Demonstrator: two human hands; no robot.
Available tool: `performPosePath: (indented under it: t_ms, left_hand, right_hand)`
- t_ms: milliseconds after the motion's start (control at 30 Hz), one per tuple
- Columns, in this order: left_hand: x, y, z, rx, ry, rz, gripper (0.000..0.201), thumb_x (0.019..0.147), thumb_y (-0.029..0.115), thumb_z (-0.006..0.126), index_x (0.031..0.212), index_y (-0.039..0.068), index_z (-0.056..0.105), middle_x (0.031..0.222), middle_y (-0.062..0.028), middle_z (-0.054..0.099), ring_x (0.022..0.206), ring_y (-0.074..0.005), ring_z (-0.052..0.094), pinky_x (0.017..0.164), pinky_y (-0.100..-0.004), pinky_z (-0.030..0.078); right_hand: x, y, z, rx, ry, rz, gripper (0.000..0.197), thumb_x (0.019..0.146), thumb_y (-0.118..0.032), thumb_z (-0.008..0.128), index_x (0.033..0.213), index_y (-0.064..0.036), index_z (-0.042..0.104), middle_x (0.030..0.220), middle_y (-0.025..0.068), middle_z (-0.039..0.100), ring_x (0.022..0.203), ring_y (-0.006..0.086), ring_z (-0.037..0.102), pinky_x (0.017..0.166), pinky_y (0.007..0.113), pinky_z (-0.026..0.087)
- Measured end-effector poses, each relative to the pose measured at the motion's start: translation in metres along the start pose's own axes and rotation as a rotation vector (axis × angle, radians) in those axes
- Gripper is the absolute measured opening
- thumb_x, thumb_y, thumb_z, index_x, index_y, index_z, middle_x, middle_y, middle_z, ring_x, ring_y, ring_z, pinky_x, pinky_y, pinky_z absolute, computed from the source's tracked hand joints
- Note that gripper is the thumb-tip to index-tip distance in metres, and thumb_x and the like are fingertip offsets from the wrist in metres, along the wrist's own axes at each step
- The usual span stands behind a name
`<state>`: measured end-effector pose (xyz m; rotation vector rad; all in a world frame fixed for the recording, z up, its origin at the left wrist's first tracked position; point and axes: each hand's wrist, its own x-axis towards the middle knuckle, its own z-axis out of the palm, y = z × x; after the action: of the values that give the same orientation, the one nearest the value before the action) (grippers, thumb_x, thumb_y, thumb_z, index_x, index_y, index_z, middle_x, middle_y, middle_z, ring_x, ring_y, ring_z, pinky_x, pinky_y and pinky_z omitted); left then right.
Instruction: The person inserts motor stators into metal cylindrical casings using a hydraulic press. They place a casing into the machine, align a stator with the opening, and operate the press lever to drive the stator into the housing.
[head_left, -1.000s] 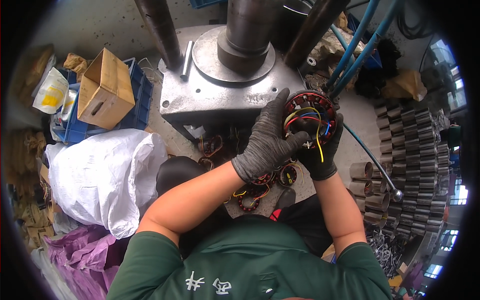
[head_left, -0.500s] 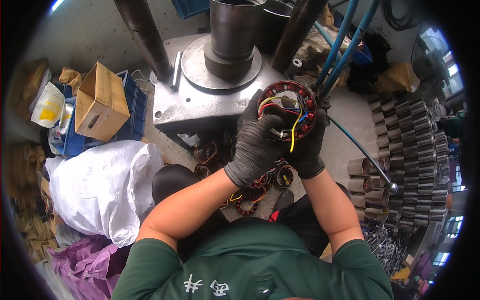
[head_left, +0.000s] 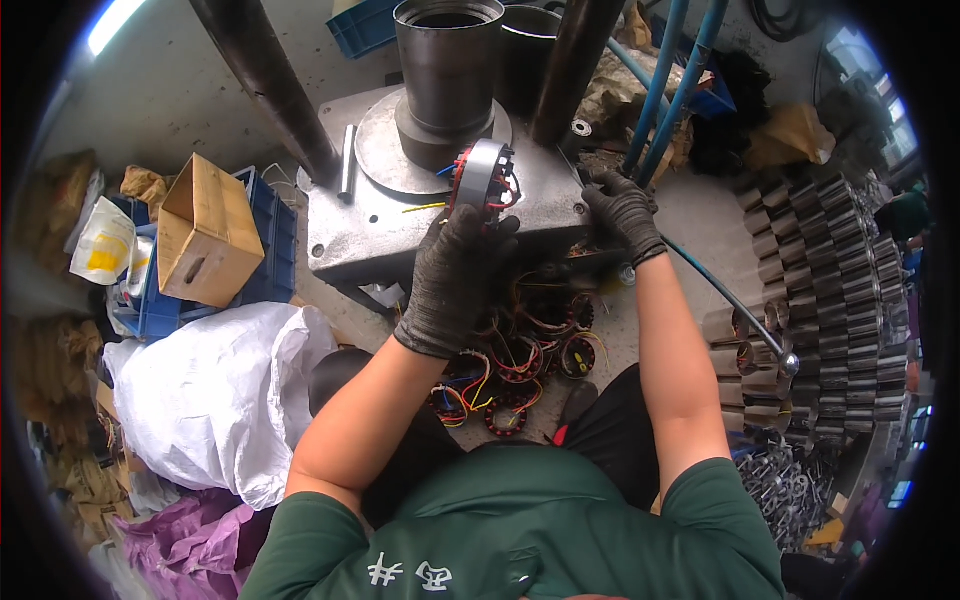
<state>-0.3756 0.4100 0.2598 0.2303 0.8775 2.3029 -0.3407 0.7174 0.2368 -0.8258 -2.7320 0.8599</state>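
Observation:
My left hand [head_left: 455, 265], in a dark grey glove, grips a ring-shaped motor stator [head_left: 481, 178] with red windings and a grey metal outer band. It is held on edge in front of the steel press table [head_left: 545, 205], a yellow wire sticking out to its left. My right hand [head_left: 625, 215], gloved too, is at the table's right corner with curled fingers; what they close on is hidden. A dark metal cylinder [head_left: 448, 85] stands on a round plate [head_left: 375, 150] on the table. Several more wired stators [head_left: 515, 360] lie on the floor between my legs.
Thick dark posts [head_left: 265, 90] rise beside the cylinder. A steel rod [head_left: 347, 165] lies on the table. A ball-ended lever [head_left: 730, 305] slants out at right, near stacked metal sleeves [head_left: 830, 300]. Blue hoses [head_left: 660, 90] hang behind. At left are a cardboard box [head_left: 212, 235] and white sack [head_left: 215, 400].
Both hands held the stator before; now only my left does, and it is turned on edge and moved left. My right hand has let go and reached to the table's right corner.

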Motion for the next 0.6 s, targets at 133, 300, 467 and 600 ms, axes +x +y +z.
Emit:
performPosePath:
  t_ms: [133, 300, 467, 600]
  left_hand:
    - [0.001, -0.001, -0.001, 0.009, -0.068, 0.008, 0.080, 0.095, 0.056, 0.067, 0.151, 0.005, 0.041, 0.137, -0.0172, 0.059, 0.123, -0.0392, 0.061, 0.107, -0.0540, 0.048]
    - [0.001, 0.003, -0.004, -0.073, -0.134, -0.054, 0.089, 0.093, 0.062, 0.065, 0.157, 0.007, 0.033, 0.147, -0.0207, 0.052, 0.132, -0.0462, 0.054, 0.109, -0.0604, 0.045]
    - [-0.003, 0.008, 0.007, 0.006, -0.142, -0.080, 0.084, 0.091, 0.060, 0.068, 0.150, 0.008, 0.042, 0.143, -0.0202, 0.054, 0.127, -0.0401, 0.057, 0.106, -0.0536, 0.048]
    - [-0.008, 0.021, 0.010, 0.271, -0.124, -0.112, 0.053, 0.087, 0.040, 0.080, 0.125, 0.007, 0.063, 0.124, -0.0109, 0.065, 0.112, -0.0216, 0.064, 0.094, -0.0371, 0.054]
  right_hand:
    - [-0.004, -0.004, -0.001, -0.047, 0.015, -0.163, 0.039, 0.092, -0.023, 0.065, 0.129, -0.0088, 0.066, 0.119, 0.0189, 0.072, 0.103, 0.0328, 0.071, 0.092, 0.044, 0.056]
    - [-0.031, -0.022, -0.021, 0.720, -0.333, -0.011, 0.037, 0.092, -0.012, 0.053, 0.126, -0.0028, 0.067, 0.087, 0.0053, 0.063, 0.069, 0.0094, 0.060, 0.063, 0.027, 0.052]
    - [-0.086, -0.046, -0.042, 1.025, -0.197, -0.222, 0.041, 0.090, -0.007, 0.057, 0.129, -0.0005, 0.065, 0.097, 0.0058, 0.065, 0.081, 0.0122, 0.062, 0.072, 0.027, 0.054]
    - [-0.121, -0.067, -0.060, 1.089, 0.041, -0.380, 0.043, 0.091, -0.005, 0.068, 0.133, -0.0039, 0.063, 0.103, 0.0049, 0.066, 0.088, 0.0152, 0.064, 0.074, 0.028, 0.056]
